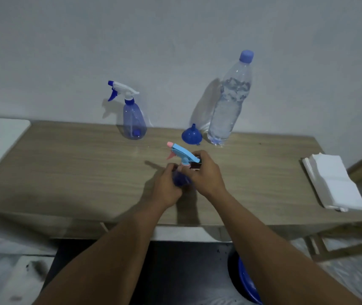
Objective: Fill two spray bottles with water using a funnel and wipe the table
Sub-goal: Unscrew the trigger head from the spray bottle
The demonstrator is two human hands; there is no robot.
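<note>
At the centre of the frame, your two hands meet over the wooden tabletop (65,172) around a small spray bottle (181,159). Your left hand (167,188) has its fingers wrapped around the blue body, which shows only as a dark blue patch between thumb and palm. Your right hand (206,175) closes its fingers on the neck just under the light blue sprayer head, so the head with its pink nozzle and pink trigger sticks out above and to the left of your knuckles. The bottle leans, nozzle pointing toward the upper left.

Toward the upper left of centre, a second spray bottle (132,119) stands upright near the wall, with a white head and dark blue trigger, its clear blue body looking empty. To the right of it, an upside-down blue funnel (191,135) rests wide rim down, just beside a tall clear water bottle (230,102) with a blue cap, partly filled. At the right edge of the tabletop lies a stack of white paper napkins (334,181), well apart from your hands. A blue basin (247,282) shows at the lower right, below the tabletop.
</note>
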